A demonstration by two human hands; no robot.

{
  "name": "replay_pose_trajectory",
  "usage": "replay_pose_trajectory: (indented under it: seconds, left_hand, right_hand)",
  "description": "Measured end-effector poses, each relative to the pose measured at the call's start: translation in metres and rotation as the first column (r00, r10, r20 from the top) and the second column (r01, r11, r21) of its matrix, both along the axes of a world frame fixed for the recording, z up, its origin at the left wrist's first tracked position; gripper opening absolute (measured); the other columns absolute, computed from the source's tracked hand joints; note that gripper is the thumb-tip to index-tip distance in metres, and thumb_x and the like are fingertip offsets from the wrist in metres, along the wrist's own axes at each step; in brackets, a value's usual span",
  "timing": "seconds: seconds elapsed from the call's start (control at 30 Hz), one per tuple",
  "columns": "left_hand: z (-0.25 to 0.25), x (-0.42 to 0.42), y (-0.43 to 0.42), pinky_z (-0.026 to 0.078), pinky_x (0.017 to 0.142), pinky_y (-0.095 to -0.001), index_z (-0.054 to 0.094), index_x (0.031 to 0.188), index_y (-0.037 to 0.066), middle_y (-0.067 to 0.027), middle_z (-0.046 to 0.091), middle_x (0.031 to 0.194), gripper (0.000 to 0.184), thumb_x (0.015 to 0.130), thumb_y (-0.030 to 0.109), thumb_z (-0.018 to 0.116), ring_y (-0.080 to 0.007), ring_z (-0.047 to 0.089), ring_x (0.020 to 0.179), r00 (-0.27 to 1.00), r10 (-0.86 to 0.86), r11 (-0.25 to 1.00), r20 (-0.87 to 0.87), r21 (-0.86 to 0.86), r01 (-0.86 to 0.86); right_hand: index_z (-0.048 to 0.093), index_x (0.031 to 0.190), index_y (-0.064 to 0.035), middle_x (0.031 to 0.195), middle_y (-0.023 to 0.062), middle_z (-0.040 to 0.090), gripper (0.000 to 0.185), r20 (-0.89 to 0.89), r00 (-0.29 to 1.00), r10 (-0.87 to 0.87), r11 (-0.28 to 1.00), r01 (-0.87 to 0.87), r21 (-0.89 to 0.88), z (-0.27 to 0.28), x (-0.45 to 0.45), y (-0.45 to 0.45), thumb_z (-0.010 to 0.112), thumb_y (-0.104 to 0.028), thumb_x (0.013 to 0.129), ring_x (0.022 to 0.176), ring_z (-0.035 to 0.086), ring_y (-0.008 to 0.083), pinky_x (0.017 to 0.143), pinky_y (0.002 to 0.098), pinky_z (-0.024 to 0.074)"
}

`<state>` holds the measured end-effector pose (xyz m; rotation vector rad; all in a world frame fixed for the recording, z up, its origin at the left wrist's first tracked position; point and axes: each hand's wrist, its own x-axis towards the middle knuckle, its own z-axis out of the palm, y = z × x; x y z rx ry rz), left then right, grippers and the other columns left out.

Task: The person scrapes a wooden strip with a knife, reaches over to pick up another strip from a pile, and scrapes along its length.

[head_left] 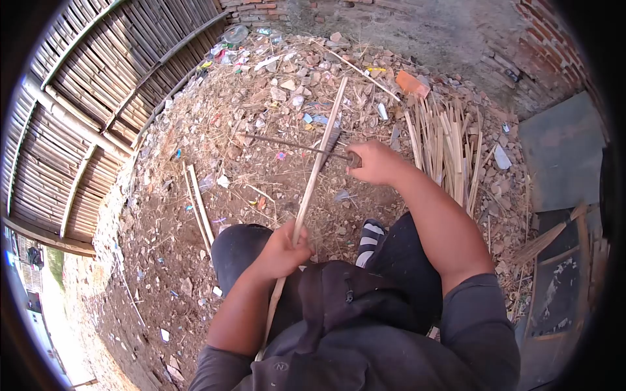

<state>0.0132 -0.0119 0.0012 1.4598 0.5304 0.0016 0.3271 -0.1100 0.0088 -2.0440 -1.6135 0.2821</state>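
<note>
In my left hand is a long pale bamboo strip, the fingers wrapped round its lower part. The strip slants up and away from my lap, and its lower end runs back beside my body. My right hand grips the brown handle of a long knife, whose thin dark blade points left. The blade crosses the strip above my left hand; whether they touch, I cannot tell. A dark ridged thing shows by the crossing, its kind unclear.
A pile of split bamboo strips lies at the right, near an orange brick. Two more strips lie at the left. Rubble and litter cover the ground. A bamboo fence, a brick wall and a grey panel border it.
</note>
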Motion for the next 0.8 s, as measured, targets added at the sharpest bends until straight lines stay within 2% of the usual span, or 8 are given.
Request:
replay_pose_trajectory:
  seconds: [0.13,0.17,0.27,0.37,0.57,0.67,0.7,0.8]
  left_hand:
    - [0.001,-0.002,-0.003,0.043,0.064,-0.0242,0.049,0.101,0.010,0.0050,0.051,0.085,0.028,0.083,-0.003,0.067,-0.0042,0.050,0.075,0.998,-0.058,0.997,-0.036,0.047,0.060]
    - [0.001,-0.005,-0.004,0.043,0.064,-0.0244,0.049,0.100,0.010,0.0048,0.051,0.085,0.028,0.083,-0.003,0.067,-0.0045,0.050,0.075,0.996,-0.079,0.992,-0.035,0.097,0.082]
    - [0.003,-0.007,0.000,0.044,0.063,-0.0253,0.049,0.100,0.010,0.0041,0.052,0.082,0.028,0.083,-0.001,0.068,-0.0058,0.051,0.073,0.997,-0.072,0.993,-0.021,0.091,0.074]
    - [0.000,-0.003,-0.001,0.044,0.063,-0.0261,0.049,0.100,0.009,0.0037,0.052,0.081,0.028,0.083,0.000,0.069,-0.0065,0.051,0.071,0.998,-0.044,0.995,-0.040,0.087,0.047]
    - [-0.008,0.001,0.000,0.043,0.061,-0.0234,0.046,0.097,0.011,0.0055,0.049,0.080,0.030,0.084,-0.003,0.068,-0.0036,0.049,0.069,0.995,-0.094,0.989,-0.030,0.112,0.097]
    - [0.002,-0.004,-0.002,0.043,0.060,-0.0235,0.046,0.097,0.011,0.0054,0.050,0.080,0.030,0.084,-0.003,0.069,-0.0034,0.049,0.069,0.995,-0.090,0.991,-0.029,0.099,0.093]
    - [0.005,-0.003,-0.002,0.043,0.060,-0.0235,0.046,0.097,0.011,0.0054,0.050,0.080,0.030,0.084,-0.003,0.069,-0.0034,0.048,0.068,0.996,-0.083,0.992,-0.029,0.095,0.086]
    - [0.002,0.000,-0.003,0.043,0.059,-0.0236,0.046,0.096,0.011,0.0056,0.050,0.079,0.032,0.085,-0.001,0.073,-0.0033,0.048,0.067,0.997,-0.046,0.994,-0.064,0.095,0.052]
  right_hand:
    - [0.070,0.103,-0.0092,0.089,0.0179,0.071,0.033,0.135,0.959,0.248,0.927,-0.194,-0.322,0.034,-0.025,-0.002,0.074,-0.029,0.077,0.091,0.070,0.0375,0.080,0.0462,0.0551]
    - [0.070,0.104,-0.0086,0.088,0.0182,0.071,0.033,-0.097,0.985,0.140,0.934,-0.164,-0.316,0.020,-0.008,-0.003,0.074,-0.028,0.078,0.091,0.070,0.0377,0.081,0.0469,0.0548]
    - [0.069,0.104,-0.0084,0.087,0.0174,0.071,0.032,-0.241,0.917,-0.317,0.934,0.258,-0.246,0.003,0.035,-0.007,0.074,-0.028,0.079,0.089,0.069,0.0385,0.079,0.0479,0.0542]
    - [0.070,0.111,-0.0065,0.090,0.0181,0.072,0.039,-0.044,0.959,-0.279,0.952,0.270,-0.146,0.009,0.027,-0.011,0.075,-0.027,0.078,0.090,0.070,0.0373,0.080,0.0468,0.0550]
    - [0.070,0.109,-0.0056,0.077,0.0179,0.067,0.041,0.185,0.962,0.200,0.949,-0.143,-0.283,0.025,-0.021,-0.005,0.079,-0.032,0.079,0.075,0.068,0.0314,0.071,0.0448,0.0511]
    - [0.069,0.108,-0.0051,0.077,0.0181,0.067,0.040,-0.082,0.993,-0.087,0.994,0.081,-0.076,0.004,0.019,-0.003,0.078,-0.032,0.079,0.073,0.067,0.0332,0.070,0.0453,0.0509]
    - [0.070,0.112,-0.0013,0.093,0.0217,0.072,0.044,-0.120,0.950,-0.288,0.940,0.257,-0.226,0.024,0.020,-0.004,0.074,-0.025,0.075,0.087,0.070,0.0386,0.080,0.0452,0.0560]
    - [0.069,0.108,-0.0030,0.075,0.0180,0.068,0.041,-0.032,0.968,-0.249,0.962,0.244,-0.119,0.021,0.019,-0.008,0.078,-0.031,0.079,0.073,0.068,0.0343,0.070,0.0461,0.0512]
